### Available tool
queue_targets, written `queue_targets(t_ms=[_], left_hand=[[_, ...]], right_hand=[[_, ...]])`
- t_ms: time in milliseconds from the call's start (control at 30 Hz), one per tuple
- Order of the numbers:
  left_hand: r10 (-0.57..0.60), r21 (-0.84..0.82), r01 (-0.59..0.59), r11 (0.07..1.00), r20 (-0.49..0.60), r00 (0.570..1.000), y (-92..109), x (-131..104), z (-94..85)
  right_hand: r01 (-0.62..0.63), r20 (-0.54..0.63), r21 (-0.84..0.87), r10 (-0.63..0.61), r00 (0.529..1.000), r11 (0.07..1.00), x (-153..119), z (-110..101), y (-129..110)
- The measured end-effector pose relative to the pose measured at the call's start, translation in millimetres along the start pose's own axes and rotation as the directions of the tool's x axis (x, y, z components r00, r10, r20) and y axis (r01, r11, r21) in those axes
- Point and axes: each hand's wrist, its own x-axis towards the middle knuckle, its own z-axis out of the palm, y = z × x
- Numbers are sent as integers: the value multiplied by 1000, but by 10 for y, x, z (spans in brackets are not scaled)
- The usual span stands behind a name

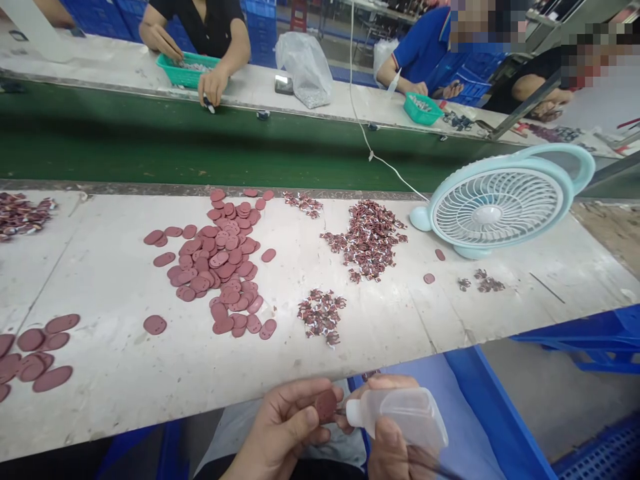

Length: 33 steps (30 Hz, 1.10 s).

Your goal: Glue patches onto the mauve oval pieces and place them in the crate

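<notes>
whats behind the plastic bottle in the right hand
Behind the bottle, part of a blue crate shows. Whatever lies directly behind the bottle and the right hand is covered and can't be made out.

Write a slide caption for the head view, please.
Left hand holds a reddish disc; right hand holds a translucent bottle.

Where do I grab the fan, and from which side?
Best by the loop handle of the fan, probably from the picture's right: it juts out beyond the round grille with an open middle for fingers, away from the cord at left.
</notes>
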Motion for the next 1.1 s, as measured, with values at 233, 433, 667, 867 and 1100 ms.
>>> queue_targets(t_ms=[233, 433, 667, 867, 1100], left_hand=[[-26, 15, 26, 1000, -29, 999, 15, -21, 19], [-16, 28, 17, 999, -36, 999, 27, -26, 27], [1, 0, -1, 1000, -79, 997, 83, -27, 29], [18, -12, -20, 1000, -128, 992, 143, -20, -40], [55, -25, -60, 998, -173, 983, 186, -50, -47]], right_hand=[[206, 11, -193, -207, 978, 959, 68, -40, -35], [71, -21, 75, -70, 997, 995, 158, -137, 19], [-211, 31, 724, 275, 961, 657, 814, -514, 21], [-34, -14, 413, 43, 999, 910, 806, -612, 105], [347, 231, -573, -260, 938, 743, 1094, -288, 143]])
